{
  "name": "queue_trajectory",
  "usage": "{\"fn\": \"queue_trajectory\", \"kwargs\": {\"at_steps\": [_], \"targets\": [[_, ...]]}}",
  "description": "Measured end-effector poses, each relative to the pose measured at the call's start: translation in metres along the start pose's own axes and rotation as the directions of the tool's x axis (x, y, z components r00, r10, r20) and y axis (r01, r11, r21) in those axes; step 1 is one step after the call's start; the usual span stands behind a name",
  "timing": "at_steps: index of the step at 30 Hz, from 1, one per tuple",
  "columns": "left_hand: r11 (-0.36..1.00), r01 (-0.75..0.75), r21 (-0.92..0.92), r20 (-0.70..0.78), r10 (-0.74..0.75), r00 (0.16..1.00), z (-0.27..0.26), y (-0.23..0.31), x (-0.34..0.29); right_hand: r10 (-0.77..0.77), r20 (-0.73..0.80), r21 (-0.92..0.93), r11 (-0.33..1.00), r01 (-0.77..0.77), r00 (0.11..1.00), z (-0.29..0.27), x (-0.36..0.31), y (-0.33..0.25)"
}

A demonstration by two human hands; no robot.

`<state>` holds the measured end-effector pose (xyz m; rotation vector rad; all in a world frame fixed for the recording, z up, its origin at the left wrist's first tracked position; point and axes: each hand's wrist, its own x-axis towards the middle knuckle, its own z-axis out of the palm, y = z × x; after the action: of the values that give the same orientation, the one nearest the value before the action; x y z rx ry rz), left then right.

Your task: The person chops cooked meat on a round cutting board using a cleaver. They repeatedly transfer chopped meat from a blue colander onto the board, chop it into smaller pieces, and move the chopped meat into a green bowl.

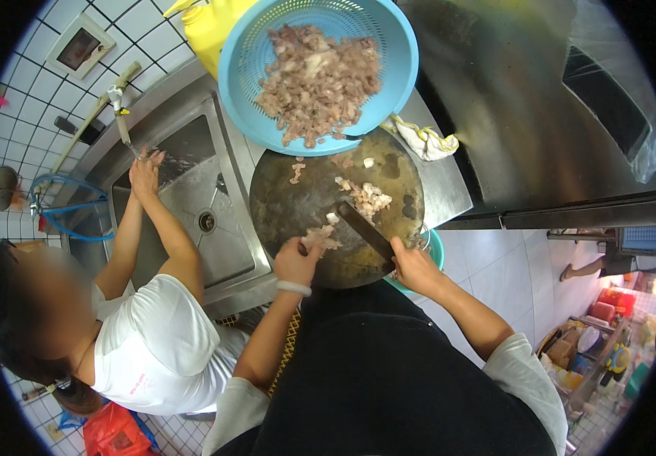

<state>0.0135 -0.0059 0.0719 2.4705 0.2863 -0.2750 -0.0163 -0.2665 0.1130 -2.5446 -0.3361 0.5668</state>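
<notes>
My right hand (413,266) grips a cleaver (367,232) by its handle, the dark blade seen nearly edge-on over a round chopping board (290,201). At the board's near left, my left hand (297,260) has its fingers closed on a piece of raw meat (320,240). Beyond the blade lies a small heap of cut pale meat (369,199), with a few scraps around it. A blue plastic colander (230,99) full of chopped meat stands at the far edge of the board and partly overlaps it.
Left of the board, a co-worker (153,327) rinses both hands under a tap (119,102) in a steel sink (240,220). A white and yellow cloth (423,140) lies right of the colander. A yellow jug (210,34) stands behind it. A teal tub (437,249) sits below the board's right edge.
</notes>
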Motion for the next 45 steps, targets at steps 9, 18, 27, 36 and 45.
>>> {"fn": "queue_trajectory", "kwargs": {"at_steps": [9,18,27,36,45], "targets": [[0.745,-0.667,0.004,-0.367,0.621,0.692,0.042,-0.028,0.025,-0.15,0.051,-0.191,0.969,0.157,0.987,0.0,0.028,-0.061],[0.75,-0.661,0.019,-0.392,0.614,0.685,0.046,-0.031,0.02,-0.239,0.089,-0.103,0.963,0.247,0.967,-0.02,0.085,-0.053],[0.73,-0.684,-0.004,-0.257,0.66,0.706,0.042,-0.031,0.017,-0.257,0.116,-0.078,0.961,0.267,0.959,0.011,0.11,-0.077],[0.761,-0.642,-0.095,-0.256,0.604,0.754,0.045,-0.038,0.001,-0.164,0.163,-0.277,0.939,0.204,0.973,-0.029,0.021,-0.051],[0.718,-0.695,0.033,-0.229,0.682,0.694,0.049,-0.026,0.001,-0.237,0.113,-0.165,0.953,0.253,0.965,0.013,0.094,-0.057]]}}
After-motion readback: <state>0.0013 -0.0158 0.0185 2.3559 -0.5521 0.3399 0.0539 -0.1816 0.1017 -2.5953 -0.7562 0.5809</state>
